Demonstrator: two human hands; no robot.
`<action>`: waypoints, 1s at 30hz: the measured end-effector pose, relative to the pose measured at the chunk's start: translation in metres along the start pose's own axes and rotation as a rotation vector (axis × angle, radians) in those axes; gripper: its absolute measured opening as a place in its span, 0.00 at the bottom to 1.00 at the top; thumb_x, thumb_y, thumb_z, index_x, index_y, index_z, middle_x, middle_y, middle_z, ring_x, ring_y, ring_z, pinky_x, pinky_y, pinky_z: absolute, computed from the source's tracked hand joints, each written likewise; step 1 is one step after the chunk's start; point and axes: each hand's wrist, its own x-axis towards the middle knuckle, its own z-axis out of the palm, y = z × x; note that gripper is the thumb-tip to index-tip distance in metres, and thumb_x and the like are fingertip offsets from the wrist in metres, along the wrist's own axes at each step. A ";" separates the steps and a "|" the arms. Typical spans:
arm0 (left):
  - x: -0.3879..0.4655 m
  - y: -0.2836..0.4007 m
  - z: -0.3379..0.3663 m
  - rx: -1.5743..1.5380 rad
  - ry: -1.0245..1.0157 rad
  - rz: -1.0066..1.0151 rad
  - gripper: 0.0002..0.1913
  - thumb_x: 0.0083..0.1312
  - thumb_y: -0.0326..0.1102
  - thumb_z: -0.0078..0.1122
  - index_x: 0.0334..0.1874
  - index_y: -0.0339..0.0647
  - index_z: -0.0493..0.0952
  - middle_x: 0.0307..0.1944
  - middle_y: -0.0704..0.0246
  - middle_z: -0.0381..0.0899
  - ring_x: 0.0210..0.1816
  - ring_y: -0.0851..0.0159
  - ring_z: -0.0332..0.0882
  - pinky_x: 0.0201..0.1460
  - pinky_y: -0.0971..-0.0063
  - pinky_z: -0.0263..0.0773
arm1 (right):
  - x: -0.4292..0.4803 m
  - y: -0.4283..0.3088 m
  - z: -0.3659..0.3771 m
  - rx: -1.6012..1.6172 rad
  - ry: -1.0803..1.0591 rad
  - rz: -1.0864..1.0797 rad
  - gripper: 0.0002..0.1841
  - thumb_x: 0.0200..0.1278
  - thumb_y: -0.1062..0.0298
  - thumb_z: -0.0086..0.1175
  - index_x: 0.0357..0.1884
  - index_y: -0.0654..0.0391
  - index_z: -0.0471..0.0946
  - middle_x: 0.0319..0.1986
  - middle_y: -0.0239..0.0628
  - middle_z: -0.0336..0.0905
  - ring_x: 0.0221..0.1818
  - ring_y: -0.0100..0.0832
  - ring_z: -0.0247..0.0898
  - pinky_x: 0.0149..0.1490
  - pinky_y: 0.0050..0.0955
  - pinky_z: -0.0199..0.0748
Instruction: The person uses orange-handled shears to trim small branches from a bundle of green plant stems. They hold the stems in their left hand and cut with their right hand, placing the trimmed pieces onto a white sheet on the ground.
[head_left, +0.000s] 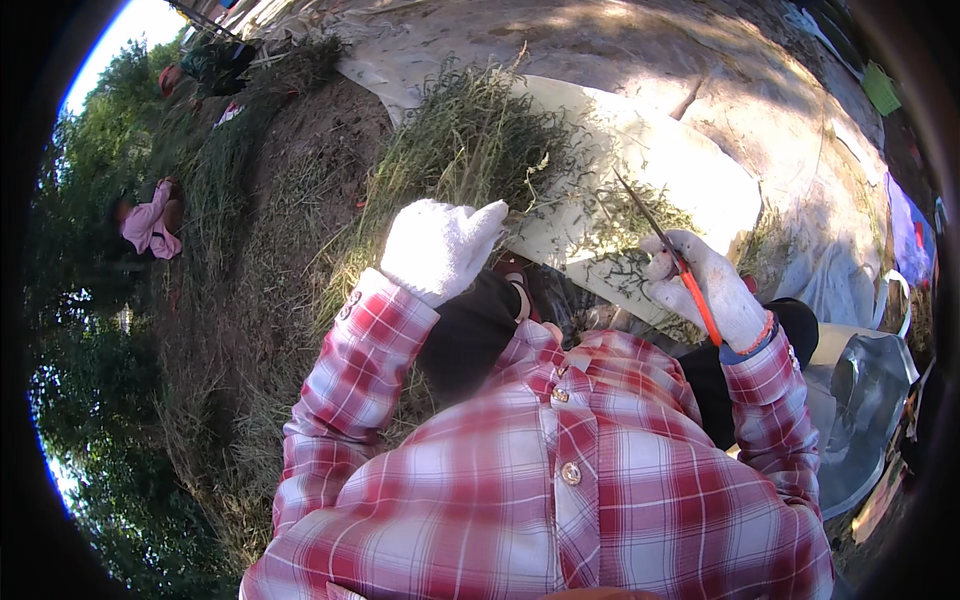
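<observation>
My left hand (442, 247), in a white knit glove, is closed at the near edge of a pile of cut green plants (480, 142); a thin stem rises by its fingertips, and whether it grips that stem cannot be told. In my gloved right hand (701, 281) is a pair of scissors (694, 296) with orange-red handles, the dark blades pointing up and to the left. Beneath the blades, small green clippings (630, 217) lie scattered over a pale sheet (712, 165).
Dry stalks cover the soil (300, 187) on the left. Two people, one in pink (154, 225) and one in dark green (214, 67), are farther off among plants. Translucent plastic sheeting (600, 37) spreads beyond the pale sheet. A green basket (880, 88) stands far right; a grey plastic bag (862, 412) lies nearer.
</observation>
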 end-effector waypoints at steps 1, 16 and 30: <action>0.001 0.001 -0.001 0.018 -0.021 0.009 0.14 0.61 0.33 0.61 0.49 0.44 0.81 0.21 0.65 0.79 0.24 0.54 0.79 0.29 0.59 0.72 | 0.002 -0.003 -0.002 -0.150 -0.047 -0.036 0.28 0.62 0.63 0.64 0.59 0.69 0.71 0.35 0.34 0.76 0.38 0.25 0.74 0.47 0.24 0.75; 0.012 0.011 -0.003 0.059 -0.093 0.063 0.13 0.62 0.35 0.60 0.48 0.43 0.79 0.20 0.63 0.78 0.22 0.52 0.78 0.26 0.58 0.71 | 0.031 -0.017 0.024 -0.379 -0.063 -0.096 0.24 0.58 0.48 0.67 0.41 0.61 0.78 0.25 0.45 0.75 0.29 0.44 0.76 0.38 0.36 0.73; 0.019 0.013 -0.003 0.075 -0.168 0.061 0.13 0.62 0.35 0.60 0.48 0.42 0.79 0.19 0.63 0.77 0.24 0.52 0.78 0.28 0.58 0.72 | 0.037 -0.042 0.017 -0.646 -0.133 0.042 0.18 0.59 0.56 0.66 0.41 0.61 0.79 0.22 0.35 0.73 0.26 0.30 0.69 0.37 0.29 0.72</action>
